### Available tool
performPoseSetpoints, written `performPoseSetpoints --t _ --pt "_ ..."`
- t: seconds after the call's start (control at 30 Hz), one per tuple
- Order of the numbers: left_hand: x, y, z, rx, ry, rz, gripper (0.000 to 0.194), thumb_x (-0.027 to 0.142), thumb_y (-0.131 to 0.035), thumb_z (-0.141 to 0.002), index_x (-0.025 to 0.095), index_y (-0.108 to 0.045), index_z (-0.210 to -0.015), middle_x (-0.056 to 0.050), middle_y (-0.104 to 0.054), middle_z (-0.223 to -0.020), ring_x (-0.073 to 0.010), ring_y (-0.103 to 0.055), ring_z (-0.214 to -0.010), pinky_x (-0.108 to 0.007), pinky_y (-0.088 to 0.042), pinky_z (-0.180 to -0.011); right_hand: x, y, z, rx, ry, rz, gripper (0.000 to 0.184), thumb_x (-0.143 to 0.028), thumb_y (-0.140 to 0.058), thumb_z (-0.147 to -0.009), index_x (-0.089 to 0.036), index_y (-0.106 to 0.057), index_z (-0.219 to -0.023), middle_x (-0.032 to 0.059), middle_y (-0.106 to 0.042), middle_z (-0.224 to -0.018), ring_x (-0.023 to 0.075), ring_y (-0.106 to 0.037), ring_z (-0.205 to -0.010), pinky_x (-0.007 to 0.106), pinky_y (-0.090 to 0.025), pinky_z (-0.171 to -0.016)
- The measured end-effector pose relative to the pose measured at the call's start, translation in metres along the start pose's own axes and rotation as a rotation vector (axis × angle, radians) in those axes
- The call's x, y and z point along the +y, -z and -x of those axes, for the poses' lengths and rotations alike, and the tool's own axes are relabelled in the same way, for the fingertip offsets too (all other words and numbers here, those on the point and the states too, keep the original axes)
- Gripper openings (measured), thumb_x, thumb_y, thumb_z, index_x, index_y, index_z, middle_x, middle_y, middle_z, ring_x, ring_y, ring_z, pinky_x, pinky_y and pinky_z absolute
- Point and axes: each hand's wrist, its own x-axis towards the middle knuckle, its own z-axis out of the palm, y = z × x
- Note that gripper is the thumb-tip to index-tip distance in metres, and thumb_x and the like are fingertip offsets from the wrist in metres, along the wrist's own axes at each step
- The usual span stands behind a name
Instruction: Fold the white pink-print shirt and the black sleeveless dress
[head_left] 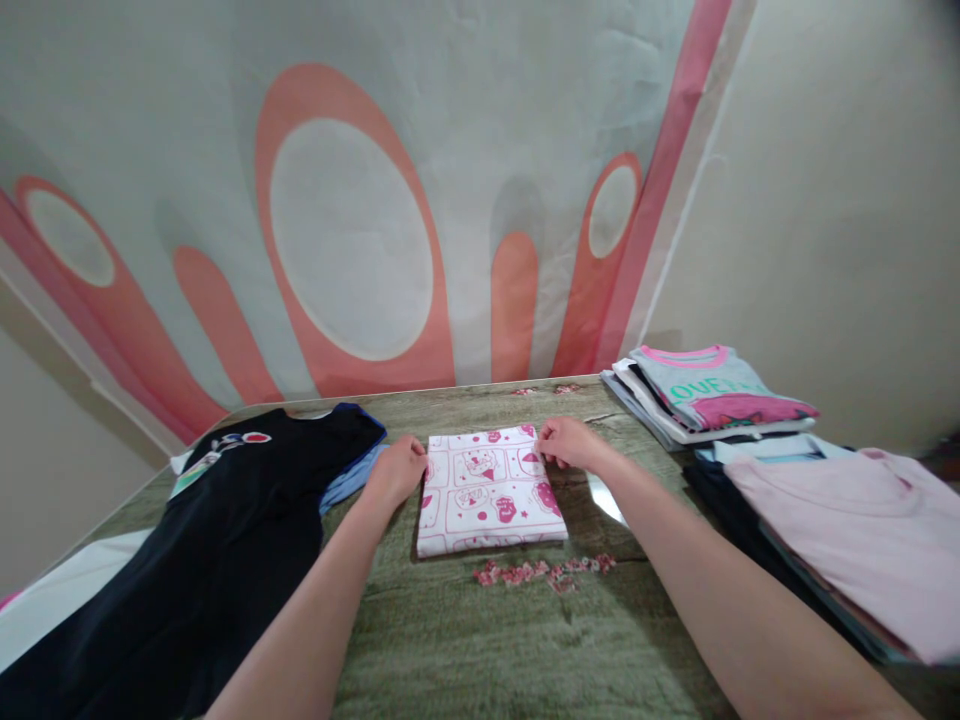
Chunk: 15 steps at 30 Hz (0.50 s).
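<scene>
A white garment with pink printed pictures (487,485) lies folded into a neat rectangle on the table, straight in front of me. My left hand (399,470) pinches its left edge near the far corner, fingers closed. At the opposite side, my right hand (568,443) has its fingertips closed on the upper right edge. The fingertips of both hands are partly hidden, and the garment rests flat between them.
Left of me, a black T-shirt (262,510) is spread over other clothes, with a blue piece (352,480) beneath. To the right stand two folded stacks, topped by a grey T-shirt (712,385) and a pale pink one (847,510). A wall (465,150) rises behind the wood-patterned table (450,640).
</scene>
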Motion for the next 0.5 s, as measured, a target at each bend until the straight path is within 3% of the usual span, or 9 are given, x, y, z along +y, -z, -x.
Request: performPoseSetpoints --t 0.07,0.1,0.23,0.33,0.43,0.5 --pt "0.012 -0.001 0.003 0.152 -0.136 -0.002 0.017 0.02 -0.047 -0.085 0.018 -0.061 -0.092 -0.005 -0.069 -0.086 -0.0175 -0.065 -0.081 -0.024 -0.046 -0.073 -0.004 -0.006 -0.001 0.087 0.069 0.011 0.008 -0.022 -0.059 -0.083 -0.016 -0.062 -0.086 -0.0029 -0.063 -0.062 0.0066 -0.05 -0.046 0.017 -0.032 -0.045" --pt "0.018 -0.004 0.005 0.174 -0.217 0.004 0.022 0.021 -0.043 -0.087 0.017 -0.061 -0.099 -0.007 -0.069 -0.097 -0.0184 -0.064 -0.093 -0.026 -0.046 -0.082 -0.006 -0.01 -0.002 0.111 0.102 0.019 0.009 -0.023 -0.058 -0.083 -0.017 -0.062 -0.089 -0.0028 -0.064 -0.065 0.0073 -0.053 -0.05 0.017 -0.033 -0.048" --pt "0.031 -0.035 0.014 -0.037 -0.428 -0.091 0.045 0.036 -0.036 -0.095 0.015 -0.05 -0.132 -0.012 -0.049 -0.141 -0.0233 -0.039 -0.135 -0.036 -0.028 -0.11 -0.006 -0.024 -0.003 0.134 0.169 0.075 0.004 -0.019 -0.061 -0.08 -0.017 -0.064 -0.081 -0.0019 -0.065 -0.069 0.0107 -0.057 -0.063 0.019 -0.037 -0.057" --pt "0.025 -0.055 0.017 -0.144 -0.504 -0.226 0.064 0.053 -0.033 -0.095 0.017 -0.028 -0.148 -0.011 -0.024 -0.156 -0.027 -0.014 -0.145 -0.044 -0.011 -0.116 -0.002 -0.025 -0.003 0.199 0.163 0.119 0.007 -0.018 -0.059 -0.081 -0.018 -0.065 -0.083 0.001 -0.067 -0.077 0.0136 -0.059 -0.072 0.021 -0.04 -0.065" --pt "0.018 -0.056 0.012 -0.199 -0.565 -0.27 0.066 0.056 -0.026 -0.096 0.021 -0.019 -0.152 -0.009 -0.015 -0.158 -0.0247 -0.007 -0.146 -0.044 -0.005 -0.116 0.001 -0.02 -0.002 0.324 0.205 0.194 0.019 -0.017 -0.056 -0.083 -0.018 -0.066 -0.1 0.0065 -0.065 -0.103 0.018 -0.057 -0.096 0.025 -0.041 -0.082" --pt "0.019 -0.047 0.005 -0.267 -0.6 -0.276 0.062 0.053 -0.024 -0.097 0.024 -0.017 -0.152 -0.007 -0.015 -0.158 -0.0232 -0.007 -0.146 -0.044 -0.005 -0.116 0.001 -0.017 0.0 0.34 0.275 0.284 0.025 -0.016 -0.055 -0.085 -0.02 -0.066 -0.106 0.0073 -0.063 -0.113 0.0192 -0.054 -0.106 0.026 -0.038 -0.09"
